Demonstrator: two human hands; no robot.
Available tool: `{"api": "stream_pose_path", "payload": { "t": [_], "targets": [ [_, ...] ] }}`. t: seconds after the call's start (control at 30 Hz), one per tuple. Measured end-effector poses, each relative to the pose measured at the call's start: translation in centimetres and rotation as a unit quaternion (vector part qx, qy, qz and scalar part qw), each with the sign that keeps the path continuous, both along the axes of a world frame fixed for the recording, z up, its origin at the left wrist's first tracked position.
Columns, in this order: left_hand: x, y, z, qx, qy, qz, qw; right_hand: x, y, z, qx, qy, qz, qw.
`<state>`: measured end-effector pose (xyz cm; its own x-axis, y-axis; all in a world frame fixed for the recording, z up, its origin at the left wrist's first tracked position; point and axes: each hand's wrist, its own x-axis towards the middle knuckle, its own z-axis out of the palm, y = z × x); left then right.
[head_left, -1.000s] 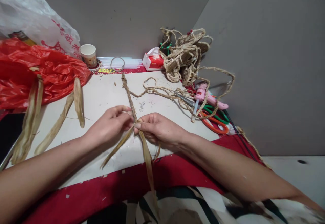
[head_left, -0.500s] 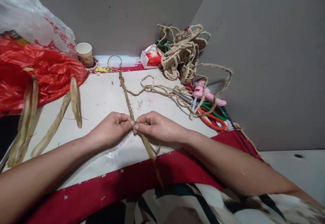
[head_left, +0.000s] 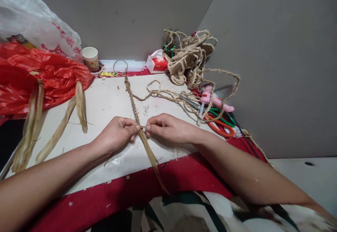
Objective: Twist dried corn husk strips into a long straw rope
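Note:
A braided plant-fibre cord (head_left: 132, 100) runs away from me over the white sheet. At its near end, my left hand (head_left: 119, 135) is closed in a pinch on the braid. My right hand (head_left: 168, 128), just to the right, pinches a short strand between thumb and forefinger, which stretches from the braid. A long flat strip of dried fibre (head_left: 151, 151) hangs from the braid toward my lap. Loose dried strips (head_left: 81, 107) lie to the left, beside a red plastic bag (head_left: 50, 81).
At the back right sits a heap of braided cord (head_left: 188, 56) beside a tissue pack (head_left: 157, 62). A pink glue gun (head_left: 217, 100) and scissors with orange handles (head_left: 222, 126) lie on the right. A paper cup (head_left: 90, 59) stands near clear glue sticks (head_left: 135, 65) at the back.
My right hand has moved slightly right, away from my left, drawing a short strand sideways. My left hand keeps its pinch on the braid. The view has shifted slightly.

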<state>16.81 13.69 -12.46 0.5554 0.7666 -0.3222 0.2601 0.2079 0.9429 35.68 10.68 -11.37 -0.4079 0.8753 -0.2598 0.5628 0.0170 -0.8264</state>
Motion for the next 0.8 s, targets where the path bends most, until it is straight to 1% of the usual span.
{"api": "stream_pose_path", "payload": {
  "t": [0.07,0.13,0.2,0.27,0.33,0.4,0.47,0.53,0.6,0.63,0.67,0.7,0.73,0.77,0.8],
  "targets": [
    [0.0,-0.1,-0.1,-0.001,-0.011,0.004,1.0,-0.3,-0.3,0.3,-0.004,0.004,-0.007,1.0],
    [0.1,-0.3,-0.2,-0.008,-0.034,0.007,0.999,-0.9,-1.0,0.7,-0.009,0.032,-0.018,0.999],
    [0.1,-0.5,-0.3,-0.021,-0.057,0.018,0.998,-1.6,-1.8,0.7,-0.021,0.05,-0.041,0.998],
    [0.2,-0.8,-0.3,-0.033,-0.062,0.033,0.997,-2.3,-2.7,0.4,-0.028,0.028,-0.07,0.997],
    [0.4,-1.2,-0.2,-0.044,-0.06,0.05,0.996,-3.0,-3.4,-0.1,0.012,-0.031,-0.086,0.996],
    [0.5,-1.6,-0.1,-0.059,-0.066,0.061,0.994,-3.8,-4.0,-0.8,0.096,-0.108,-0.084,0.986],
    [0.5,-2.0,0.1,-0.075,-0.077,0.062,0.992,-4.5,-4.9,-1.1,0.164,-0.19,-0.066,0.966],
    [0.5,-2.1,0.2,-0.084,-0.077,0.057,0.992,-5.0,-5.9,-0.7,0.184,-0.251,-0.027,0.95],
    [0.4,-2.1,0.3,-0.087,-0.068,0.051,0.993,-4.9,-7.0,0.4,0.167,-0.261,0.035,0.95],
    [0.3,-1.9,0.3,-0.089,-0.066,0.046,0.993,-4.6,-7.4,1.1,0.152,-0.244,0.06,0.956],
    [0.3,-1.8,0.3,-0.093,-0.07,0.04,0.992,-4.2,-7.7,1.8,0.136,-0.215,0.069,0.965],
    [0.2,-1.6,0.2,-0.099,-0.078,0.031,0.991,-3.7,-7.7,2.4,0.126,-0.178,0.052,0.974],
    [0.1,-1.4,0.2,-0.106,-0.09,0.022,0.99,-3.2,-7.5,2.9,0.131,-0.138,0.005,0.982],
    [0.0,-1.2,0.2,-0.112,-0.102,0.014,0.988,-2.7,-7.0,3.1,0.149,-0.098,-0.065,0.982],
    [0.0,-1.1,0.2,-0.117,-0.111,0.008,0.987,-2.3,-6.4,3.0,0.167,-0.064,-0.133,0.975]
  ]
}}
